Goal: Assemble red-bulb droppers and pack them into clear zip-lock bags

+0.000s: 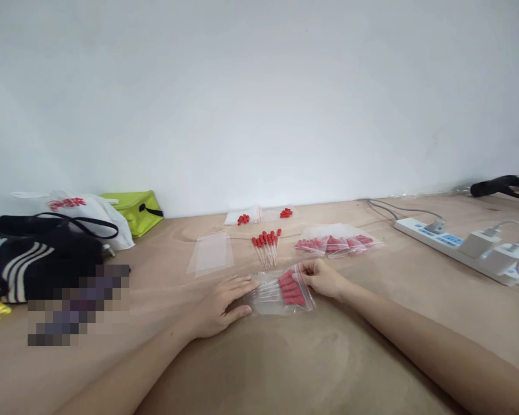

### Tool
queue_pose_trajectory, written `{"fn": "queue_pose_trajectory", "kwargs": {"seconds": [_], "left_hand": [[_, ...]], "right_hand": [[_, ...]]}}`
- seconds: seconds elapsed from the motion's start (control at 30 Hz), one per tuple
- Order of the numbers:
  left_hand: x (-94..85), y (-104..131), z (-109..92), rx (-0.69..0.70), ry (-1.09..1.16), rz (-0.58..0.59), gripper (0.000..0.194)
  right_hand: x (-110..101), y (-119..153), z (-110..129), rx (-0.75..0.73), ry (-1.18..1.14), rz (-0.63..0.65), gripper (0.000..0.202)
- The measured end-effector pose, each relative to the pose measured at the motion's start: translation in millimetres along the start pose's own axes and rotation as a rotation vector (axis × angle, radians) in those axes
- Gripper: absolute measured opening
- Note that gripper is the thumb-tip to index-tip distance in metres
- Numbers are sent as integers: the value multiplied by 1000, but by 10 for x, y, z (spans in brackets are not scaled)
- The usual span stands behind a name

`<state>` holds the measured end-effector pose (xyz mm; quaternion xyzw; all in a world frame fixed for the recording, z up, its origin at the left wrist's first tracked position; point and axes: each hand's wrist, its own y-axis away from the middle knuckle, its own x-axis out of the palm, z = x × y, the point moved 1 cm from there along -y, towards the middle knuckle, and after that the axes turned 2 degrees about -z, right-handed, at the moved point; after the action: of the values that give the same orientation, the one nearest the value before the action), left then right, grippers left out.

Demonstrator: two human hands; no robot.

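A clear zip bag [268, 304] lies flat on the table before me, with several red-bulbed droppers [292, 291] inside, bulbs toward the zip end at the right. My right hand [322, 278] pinches the upper corner of that zip end between thumb and fingers. Stretched out on the table, my left hand [225, 305] has its fingertips at the bag's left edge, holding nothing. Just beyond the bag, several loose droppers [266, 245] lie fanned with their red bulbs pointing away. A stack of flat clear bags [211, 253] is to their left.
Filled zip bags [337, 245] overlap at the right. Red bulbs [243, 219] rest on bags near the wall. A power strip [436, 239] with plugs and cables is far right. At left are a black bag [47, 259], a white bag [116, 222] and a green box-shaped bag [134, 207].
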<state>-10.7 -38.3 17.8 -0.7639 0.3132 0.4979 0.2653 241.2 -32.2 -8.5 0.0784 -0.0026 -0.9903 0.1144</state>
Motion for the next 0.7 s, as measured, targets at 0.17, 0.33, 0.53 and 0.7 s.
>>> {"fn": "queue_pose_trajectory", "kwargs": {"seconds": [0.17, 0.33, 0.53, 0.7], "left_hand": [[13, 1, 91, -40, -79, -151, 42], [-22, 14, 330, -223, -275, -356, 43], [-76, 51, 551, -433, -329, -349, 51], [-83, 47, 528, -501, -284, -232, 51]], "right_hand": [[-46, 26, 12, 12, -56, -45, 29], [-296, 12, 8, -109, -244, -301, 34], [-673, -40, -3, -224, -288, -767, 30], [-785, -110, -197, -112, -278, -867, 14]]}}
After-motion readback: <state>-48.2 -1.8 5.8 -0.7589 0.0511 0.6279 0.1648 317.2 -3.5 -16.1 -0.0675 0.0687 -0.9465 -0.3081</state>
